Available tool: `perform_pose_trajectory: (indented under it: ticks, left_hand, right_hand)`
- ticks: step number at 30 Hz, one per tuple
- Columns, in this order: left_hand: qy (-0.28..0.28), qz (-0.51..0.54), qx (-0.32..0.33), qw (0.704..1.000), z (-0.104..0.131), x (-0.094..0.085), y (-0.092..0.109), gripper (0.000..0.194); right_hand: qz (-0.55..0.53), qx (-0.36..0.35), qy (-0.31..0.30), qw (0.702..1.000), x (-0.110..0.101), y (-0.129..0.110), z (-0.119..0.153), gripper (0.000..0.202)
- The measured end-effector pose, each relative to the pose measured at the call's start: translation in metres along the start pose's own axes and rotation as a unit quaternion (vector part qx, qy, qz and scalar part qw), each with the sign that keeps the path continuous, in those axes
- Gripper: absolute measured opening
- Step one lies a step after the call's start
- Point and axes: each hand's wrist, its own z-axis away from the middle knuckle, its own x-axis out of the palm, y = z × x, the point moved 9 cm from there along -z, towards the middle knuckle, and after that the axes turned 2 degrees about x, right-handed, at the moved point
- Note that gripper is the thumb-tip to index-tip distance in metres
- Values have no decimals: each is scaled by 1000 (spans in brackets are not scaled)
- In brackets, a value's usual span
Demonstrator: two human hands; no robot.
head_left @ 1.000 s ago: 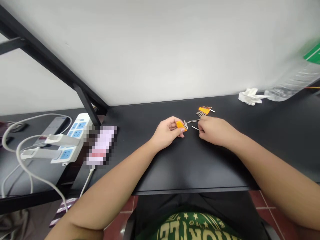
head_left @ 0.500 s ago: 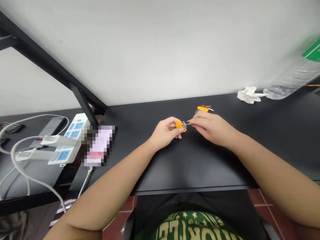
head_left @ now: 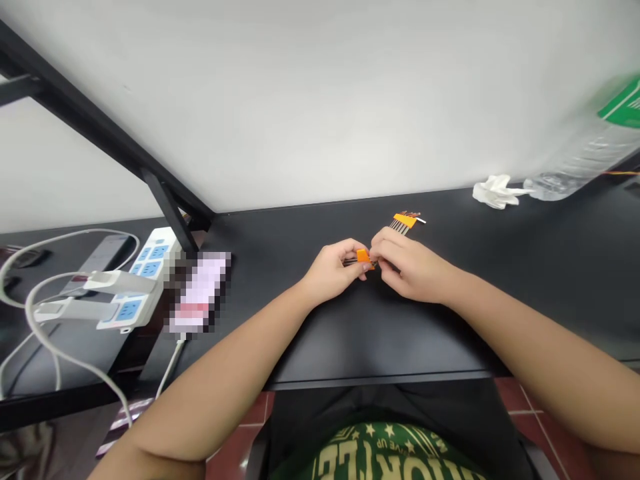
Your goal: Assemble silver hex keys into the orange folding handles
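Note:
My left hand [head_left: 336, 270] is closed around an orange hex key holder [head_left: 363, 255], pinching it between thumb and fingers. Thin metal keys stick out of the holder's left side, partly covered by my fingers. Pressed up against the right side of the holder, my right hand [head_left: 413, 267] pinches a hex key, most of it hidden by the fingertips. Just beyond my right hand, a second orange holder [head_left: 405, 220] lies on the black table, with several hex keys through it side by side.
Crumpled white tissue [head_left: 497, 192] lies by the wall, beside a clear plastic bottle [head_left: 575, 163] with a green label. To the left are a pixelated phone [head_left: 203, 290] on a cable and a white power strip [head_left: 145, 273] with plugs. A black metal frame [head_left: 167, 207] rises there.
My right hand has moved left and in against the holder, bringing the hex key to it. More of the second holder's keys now show. My left hand has barely shifted.

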Motion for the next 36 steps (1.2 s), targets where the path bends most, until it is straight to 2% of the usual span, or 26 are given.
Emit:
perform_pose_trajectory:
  ticks: [5,9,13,17,29,36]
  left_hand:
    - [-2,9,-2,1000,0,1,-2,22]
    - [3,33,5,999,0,1,-1,23]
    - [10,44,3,999,0,0,0,21]
    - [13,44,4,999,0,-1,-1,21]
    - [11,39,0,999,0,-1,-3,19]
    - [9,38,1,999,0,0,-2,18]
  right_hand:
    - [-36,26,22,999,-4,10,-2,18]
    - [10,66,34,997,-13,24,0,17]
    - [130,144,-12,981,-18,59,7,10]
    - [189,160,-54,967,-12,79,12,19]
    - [202,184,-80,959,-2,83,12,21]
    - [199,166,-35,965,-8,78,10,25]
